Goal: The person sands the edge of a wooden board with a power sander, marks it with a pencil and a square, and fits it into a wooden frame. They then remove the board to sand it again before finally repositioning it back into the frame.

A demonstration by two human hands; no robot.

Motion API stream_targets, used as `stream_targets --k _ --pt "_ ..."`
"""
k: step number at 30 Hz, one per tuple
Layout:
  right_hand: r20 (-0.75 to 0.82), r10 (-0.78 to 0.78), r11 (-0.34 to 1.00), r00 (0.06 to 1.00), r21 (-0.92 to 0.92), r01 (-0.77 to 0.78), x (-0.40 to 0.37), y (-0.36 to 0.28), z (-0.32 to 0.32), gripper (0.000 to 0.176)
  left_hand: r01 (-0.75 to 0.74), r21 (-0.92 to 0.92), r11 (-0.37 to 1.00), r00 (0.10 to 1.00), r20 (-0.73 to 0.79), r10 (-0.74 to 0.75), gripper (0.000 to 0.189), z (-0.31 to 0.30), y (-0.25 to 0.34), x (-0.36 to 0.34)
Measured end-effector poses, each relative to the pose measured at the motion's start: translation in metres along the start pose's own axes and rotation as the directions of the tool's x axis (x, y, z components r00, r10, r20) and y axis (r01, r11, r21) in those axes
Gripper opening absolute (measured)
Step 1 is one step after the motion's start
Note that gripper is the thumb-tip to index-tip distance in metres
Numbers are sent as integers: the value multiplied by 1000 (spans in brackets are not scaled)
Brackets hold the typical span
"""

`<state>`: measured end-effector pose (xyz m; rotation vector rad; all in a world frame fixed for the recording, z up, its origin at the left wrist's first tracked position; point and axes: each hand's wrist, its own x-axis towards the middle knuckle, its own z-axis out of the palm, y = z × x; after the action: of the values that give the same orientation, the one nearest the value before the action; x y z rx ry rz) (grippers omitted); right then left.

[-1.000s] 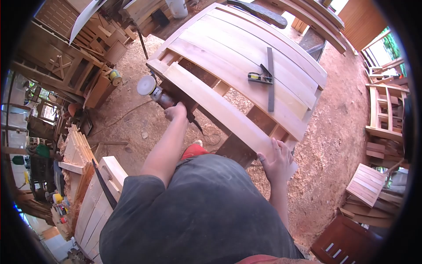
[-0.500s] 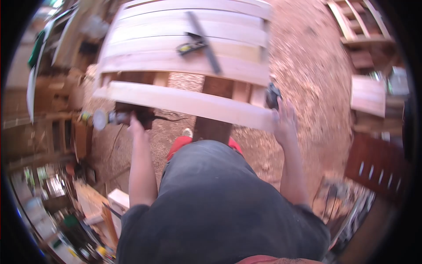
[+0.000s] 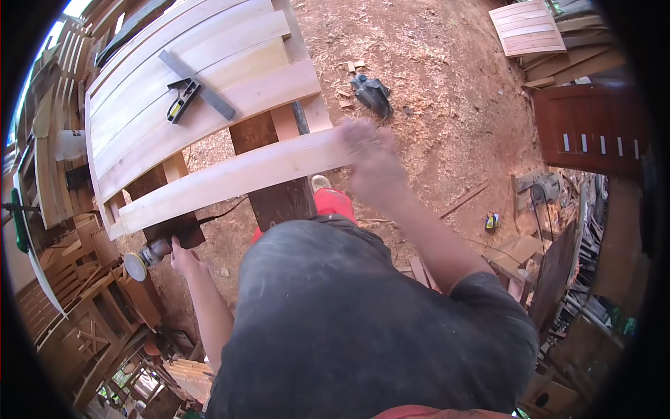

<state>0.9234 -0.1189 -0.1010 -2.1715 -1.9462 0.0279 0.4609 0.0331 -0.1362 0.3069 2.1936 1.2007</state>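
Observation:
A long pale wooden board [image 3: 237,171] lies crosswise in front of me, at the near end of a slatted wooden panel [image 3: 202,66]. My right hand [image 3: 370,153] is at the board's right end, its fingers smeared by motion. Down at the left end, my left hand [image 3: 185,260] is closed at the body of an angle grinder [image 3: 155,251] with a round disc; part of its grip is hidden. The grinder's dark cord runs to the right under the board. A combination square [image 3: 199,87] with a yellow level vial rests on the panel.
A dark power tool [image 3: 372,96] sits on the shaving-covered ground [image 3: 447,91] to the right. Dark wooden support [image 3: 283,202] stands under the board before my body. Stacked wood [image 3: 91,279] lines the left; a reddish-brown panel [image 3: 590,126] stands at right.
The view has swung, so the panel and board appear farther left and tilted. My right hand, earlier with fingers extended at the board's end, is now blurred over that end. My left hand stays by the grinder.

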Motion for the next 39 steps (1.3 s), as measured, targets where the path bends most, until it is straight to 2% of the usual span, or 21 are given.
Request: stream_targets --k 2,4,6,7,9,11,13,15,18,20,23,24,25,26,29,31,33,35,36,37,39 --pt "135 302 952 944 -102 -290 -7 47 -31 80 -42 -8 999 999 33 43 31 -5 -4 -1" --pt "182 539 840 822 -189 -509 -32 113 -3 65 -83 -21 996 989 119 85 34 -13 -14 1" --pt "228 632 706 741 226 -672 -22 120 -19 57 -276 32 961 961 15 276 38 -7 -22 -5" --pt "287 659 569 695 413 -711 -21 116 -23 53 -365 81 928 929 -38 369 40 -8 -24 -14" --pt "393 580 397 714 629 -669 -13 103 -3 59 -423 82 902 903 113 414 41 -8 -18 -38" --pt "456 477 267 752 739 -618 9 73 7 62 -222 -70 972 879 418 231 34 -5 1 -67" --pt "482 401 214 779 777 -591 25 32 -5 61 65 -119 991 712 701 38 26 -2 7 -69" --pt "416 417 274 808 790 -548 27 21 -6 50 305 -74 950 570 813 -119 21 1 17 -84" --pt "361 372 258 855 845 -469 27 25 -41 40 415 -39 909 526 825 -205 24 4 35 -99" --pt "339 386 222 858 868 -444 28 15 -74 36 470 -34 882 502 833 -235 26 1 51 -107" --pt "204 452 275 869 894 -353 19 6 -80 38 541 -50 839 476 841 -256 24 9 59 -94" --pt "152 478 287 865 904 -317 16 3 -75 38 494 -34 869 480 844 -240 22 9 64 -95" --pt "49 456 382 889 891 -245 18 -5 -76 38 450 -21 893 490 841 -227 21 7 69 -94" --pt "-43 429 471 902 863 -183 16 -15 -76 38 439 -84 895 466 872 -147 20 3 76 -88" --pt "197 423 369 885 854 -367 3 -46 -77 35 376 -290 880 414 902 121 20 -6 119 -76" --pt "232 382 460 895 792 -402 6 -84 -64 32 363 -432 826 367 881 299 21 -3 162 -75" --pt "326 321 652 889 605 -457 15 -119 -44 32 360 -503 786 317 858 404 24 7 186 -76" --pt "419 258 695 870 545 -469 21 -156 -8 30 352 -539 765 235 842 485 23 18 199 -74" --pt "437 209 822 875 406 -399 31 -182 -18 29 306 -595 744 278 803 528 21 19 212 -82" --pt "463 164 917 871 253 -308 43 -199 -33 28 210 -628 750 263 774 575 20 21 218 -83" --pt "432 43 879 901 412 -239 55 -202 -49 30 7 -682 731 226 714 663 19 22 229 -86"
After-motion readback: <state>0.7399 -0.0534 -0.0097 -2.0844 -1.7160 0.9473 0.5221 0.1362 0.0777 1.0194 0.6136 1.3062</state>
